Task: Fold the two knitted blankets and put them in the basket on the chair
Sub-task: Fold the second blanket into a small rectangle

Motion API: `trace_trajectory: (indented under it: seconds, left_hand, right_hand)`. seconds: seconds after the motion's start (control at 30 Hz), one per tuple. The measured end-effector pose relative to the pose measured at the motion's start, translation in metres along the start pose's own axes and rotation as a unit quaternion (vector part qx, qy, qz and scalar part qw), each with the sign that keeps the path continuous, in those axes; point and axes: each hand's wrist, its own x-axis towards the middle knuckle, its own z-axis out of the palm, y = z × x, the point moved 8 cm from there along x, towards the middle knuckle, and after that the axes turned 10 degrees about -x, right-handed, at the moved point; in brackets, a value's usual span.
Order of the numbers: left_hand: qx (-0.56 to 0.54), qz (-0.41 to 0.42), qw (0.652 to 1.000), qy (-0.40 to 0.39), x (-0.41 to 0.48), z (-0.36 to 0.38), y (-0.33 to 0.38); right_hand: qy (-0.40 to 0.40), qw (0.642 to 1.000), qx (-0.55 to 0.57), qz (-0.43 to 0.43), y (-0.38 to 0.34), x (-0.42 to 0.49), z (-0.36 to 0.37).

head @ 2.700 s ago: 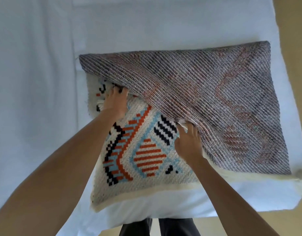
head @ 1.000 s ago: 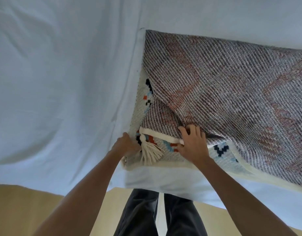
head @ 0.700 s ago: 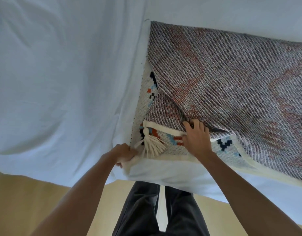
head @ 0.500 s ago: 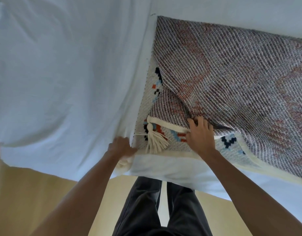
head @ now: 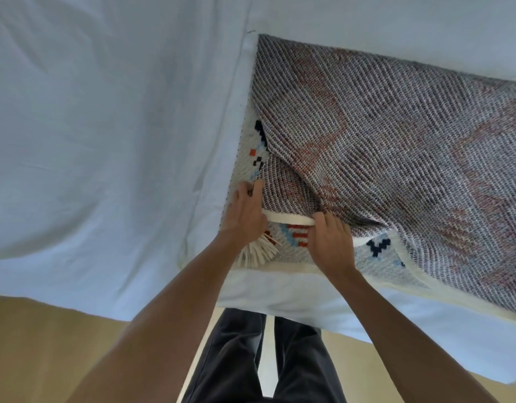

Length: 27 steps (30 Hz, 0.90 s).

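**Item 1: knitted blanket** [head: 396, 146]. We log it lying on the pale blue bed sheet [head: 105, 112], folded over itself w/ the reverse side up (grey-purple knit, faint rust motif). It runs out of frame at right. The patterned face (cream w/ orange, lt. blue and black blocks) shows only at the near-left corner, where the upper layer is rumpled and turned back.

**Item 2: cream border** [head: 288, 220]. Edge strip of the turned-back flap, stretched btw. the two hands.

**Item 3: tassel** [head: 258, 253]. Cream, fanned out on the lower layer, just below the left hand and partly hidden by the wrist.

**Item 4: left hand** [head: 246, 212]. We note fingers curled round the flap's corner at the border's left end, gripping the blanket.

**Item 5: right hand** [head: 331, 242]. Knuckles up, fingertips hooked over the border's right end, also gripping the blanket. The hands are near each other, not touching, w/ a short run of border btw. them.

**Item 6: misc.** Dark trousers [head: 251, 359] at the bed's near edge; tan floor [head: 33, 344] on either side.
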Motion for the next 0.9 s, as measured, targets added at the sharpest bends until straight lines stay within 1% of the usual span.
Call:
trace_trajectory:
  seconds: [0.13, 0.2, 0.27, 0.3, 0.37, 0.43, 0.53, 0.57, 0.63, 0.7, 0.77, 0.83, 0.9]
  left_hand:
    - [0.122, -0.003, 0.992, -0.042, 0.008, 0.018, 0.000]
    - [0.161, 0.007, 0.986, -0.052, 0.008, 0.019, -0.007]
    - [0.157, 0.033, 0.985, -0.066, 0.009, 0.019, -0.008]
    - [0.144, 0.048, 0.986, -0.070, 0.010, 0.018, -0.006]
    - [0.114, 0.072, 0.988, -0.074, 0.011, 0.015, 0.000]
    - [0.136, 0.083, 0.985, -0.068, 0.008, 0.008, 0.005]
    - [0.265, 0.061, 0.961, -0.055, -0.007, -0.003, -0.002]
    - [0.296, 0.043, 0.952, -0.067, -0.014, -0.004, -0.008]
    - [0.324, 0.009, 0.940, -0.105, -0.029, 0.001, -0.022]
    - [0.317, -0.013, 0.941, -0.119, -0.036, 0.004, -0.032]
    - [0.275, -0.026, 0.955, -0.107, -0.036, 0.003, -0.037]
    - [0.174, -0.048, 0.978, -0.103, -0.034, 0.001, -0.042]
    - [0.050, -0.084, 0.989, -0.109, -0.029, 0.000, -0.048]
  right_hand:
    - [-0.006, 1.000, 0.019, 0.008, 0.002, -0.005, 0.000]
    - [-0.028, 0.999, 0.026, 0.005, 0.002, -0.005, 0.005]
    - [-0.066, 0.997, 0.033, -0.009, -0.001, -0.004, 0.013]
    - [-0.072, 0.997, 0.038, -0.014, -0.002, -0.004, 0.015]
    - [-0.069, 0.996, 0.047, -0.012, -0.002, -0.004, 0.014]
    - [-0.065, 0.997, 0.052, -0.003, -0.002, -0.005, 0.010]
    - [-0.052, 0.996, 0.064, -0.030, -0.008, -0.007, 0.004]
    - [-0.063, 0.995, 0.060, -0.050, -0.014, -0.008, 0.006]
    - [-0.112, 0.989, 0.038, -0.089, -0.029, -0.011, 0.017]
    - [-0.128, 0.986, 0.020, -0.106, -0.037, -0.013, 0.024]
    - [-0.135, 0.985, 0.011, -0.102, -0.037, -0.015, 0.029]
    - [-0.168, 0.980, -0.021, -0.103, -0.032, -0.020, 0.038]
    - [-0.195, 0.976, -0.035, -0.094, -0.024, -0.028, 0.044]
